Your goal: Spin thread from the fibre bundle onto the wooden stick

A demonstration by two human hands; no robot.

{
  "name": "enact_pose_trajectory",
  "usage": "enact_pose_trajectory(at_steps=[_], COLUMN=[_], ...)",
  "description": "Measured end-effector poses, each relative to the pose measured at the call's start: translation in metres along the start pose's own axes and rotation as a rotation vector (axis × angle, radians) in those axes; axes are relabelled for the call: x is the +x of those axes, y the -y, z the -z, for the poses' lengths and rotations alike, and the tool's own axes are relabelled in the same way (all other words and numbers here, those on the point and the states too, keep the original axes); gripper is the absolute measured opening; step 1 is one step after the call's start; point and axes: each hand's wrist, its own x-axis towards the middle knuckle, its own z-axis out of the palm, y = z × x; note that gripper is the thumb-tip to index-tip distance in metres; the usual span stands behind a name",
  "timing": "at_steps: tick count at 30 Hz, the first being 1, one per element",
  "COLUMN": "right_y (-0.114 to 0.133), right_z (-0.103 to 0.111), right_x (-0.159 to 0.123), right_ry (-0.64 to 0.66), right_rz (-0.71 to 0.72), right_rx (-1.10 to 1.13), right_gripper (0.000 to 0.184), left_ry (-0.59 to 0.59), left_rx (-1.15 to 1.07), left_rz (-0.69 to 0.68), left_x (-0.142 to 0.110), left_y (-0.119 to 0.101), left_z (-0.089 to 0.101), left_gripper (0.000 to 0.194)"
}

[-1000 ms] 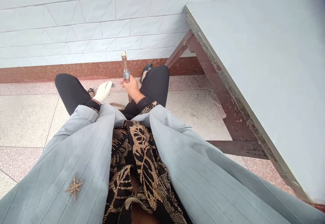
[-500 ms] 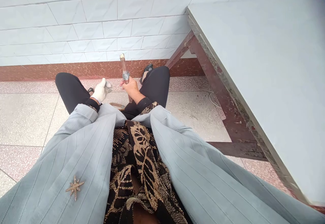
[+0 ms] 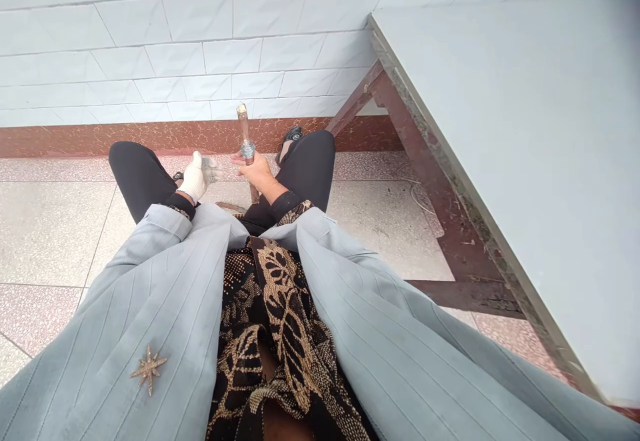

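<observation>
The right hand [image 3: 259, 170], bare, is closed around a brown wooden-looking stick bound with silvery wire [image 3: 243, 121], held between the black-trousered knees. The left hand [image 3: 195, 177], in a white knitted glove, is open beside it, apparently holding nothing. A pale, flat-topped surface [image 3: 525, 127] stands to the right.

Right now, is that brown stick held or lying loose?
Held: the bare right hand grips the brown stick just below its silvery band; the gloved left hand is apart from it.
</observation>
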Motion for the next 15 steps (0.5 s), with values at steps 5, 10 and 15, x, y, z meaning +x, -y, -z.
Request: enact_pose_trajectory(at_steps=[5,10,15], right_y=[0.007,0.008,0.005], right_z=[0.003,0.003,0.007], right_x=[-0.008,-0.009,-0.002], right_ry=[-0.023,-0.034,-0.090], right_rz=[0.007,-0.029,-0.061], right_rx=[0.112,0.108,0.152], right_gripper=[0.046,0.047,0.033], left_ry=[0.033,-0.130,-0.322], left_rx=[-0.052,-0.145,0.052], left_rz=[0.002,-0.164,-0.417], left_x=[-0.004,0.003,0.005], left_y=[-0.001,0.003,-0.008], left_z=[0.005,0.010,0.015], left_gripper=[0.060,0.011,0.021])
